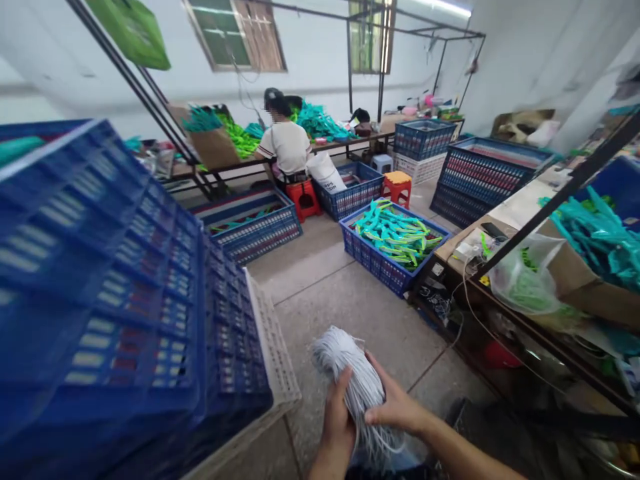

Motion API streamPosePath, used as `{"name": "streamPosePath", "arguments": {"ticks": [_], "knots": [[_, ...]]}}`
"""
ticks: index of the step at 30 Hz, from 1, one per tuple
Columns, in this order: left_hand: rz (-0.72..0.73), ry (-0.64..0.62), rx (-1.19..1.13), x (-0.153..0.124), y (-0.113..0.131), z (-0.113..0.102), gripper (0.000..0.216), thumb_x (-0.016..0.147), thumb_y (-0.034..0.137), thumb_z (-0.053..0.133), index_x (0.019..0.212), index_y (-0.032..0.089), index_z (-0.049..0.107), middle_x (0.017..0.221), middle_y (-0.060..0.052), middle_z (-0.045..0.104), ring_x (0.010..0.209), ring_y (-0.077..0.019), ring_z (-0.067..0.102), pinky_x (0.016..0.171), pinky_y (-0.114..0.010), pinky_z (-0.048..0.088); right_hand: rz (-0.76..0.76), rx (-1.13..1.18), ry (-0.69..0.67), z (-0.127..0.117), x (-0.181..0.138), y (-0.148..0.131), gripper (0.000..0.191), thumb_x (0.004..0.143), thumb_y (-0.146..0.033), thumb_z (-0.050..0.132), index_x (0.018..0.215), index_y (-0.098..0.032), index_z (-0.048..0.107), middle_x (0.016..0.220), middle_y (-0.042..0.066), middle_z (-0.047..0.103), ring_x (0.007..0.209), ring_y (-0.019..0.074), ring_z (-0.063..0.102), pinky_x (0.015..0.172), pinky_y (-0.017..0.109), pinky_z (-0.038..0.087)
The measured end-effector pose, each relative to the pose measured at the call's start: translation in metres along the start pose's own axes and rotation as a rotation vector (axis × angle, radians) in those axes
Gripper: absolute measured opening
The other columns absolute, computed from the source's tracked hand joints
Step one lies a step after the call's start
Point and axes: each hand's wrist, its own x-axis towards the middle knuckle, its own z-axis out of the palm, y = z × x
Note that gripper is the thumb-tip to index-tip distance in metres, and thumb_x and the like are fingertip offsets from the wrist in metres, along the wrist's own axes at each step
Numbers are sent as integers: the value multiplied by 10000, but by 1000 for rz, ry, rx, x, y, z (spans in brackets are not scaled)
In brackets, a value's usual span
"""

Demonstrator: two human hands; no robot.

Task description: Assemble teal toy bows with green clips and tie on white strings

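Observation:
A thick bundle of white cord (345, 373) is held upright low in the middle of the view, its looped top fanning out. My left hand (336, 417) is wrapped round the bundle's left side. My right hand (397, 403) grips the bundle from the right, thumb across the strands. Loose strands trail down between my wrists.
A stack of blue crates (115, 300) fills the left, over a white crate (273, 353). A blue crate of teal and green parts (395, 237) stands on the concrete floor ahead. A workbench (505, 220) with a plastic bag runs along the right. A person sits on a red stool (305, 199) at the far table.

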Motion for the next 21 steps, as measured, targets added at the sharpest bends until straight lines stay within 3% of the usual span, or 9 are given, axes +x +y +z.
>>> {"name": "streamPosePath", "arguments": {"ticks": [3,8,12,16,21], "knots": [[-39,-41,-63,55,62,43,371,644,374,740,953,175,689,1076,-79,721,1074,-287,653,945,-368,522,-65,38,21,-2,70,-32,1364,412,-611,866,1523,-271,150,1583,117,195,1453,302,195,1186,483,49],[-27,21,24,176,151,91,307,702,333,682,968,180,680,972,-61,742,1032,-265,673,943,-346,524,-192,201,57,-9,217,-67,1404,368,-600,880,1520,-283,143,1578,115,208,1453,267,208,1196,420,87],[44,112,130,278,229,124,291,734,368,658,969,196,667,903,-42,744,996,-253,687,919,-340,536,-109,205,56,-25,351,-101,1417,365,-456,929,1519,-240,135,1570,133,223,1441,265,242,1193,422,121],[163,186,161,355,314,169,282,771,387,636,1002,227,663,933,-19,741,994,-240,684,892,-333,549,-64,187,6,-41,473,-152,1297,400,-299,910,1499,-226,224,1501,104,382,1382,264,360,1181,424,183],[281,240,225,466,412,225,191,813,279,647,988,207,671,992,-23,729,1046,-208,659,963,-311,504,-157,78,93,-66,628,-200,1037,474,-216,828,1419,-235,401,1378,49,539,1274,253,486,1127,404,316]]}}
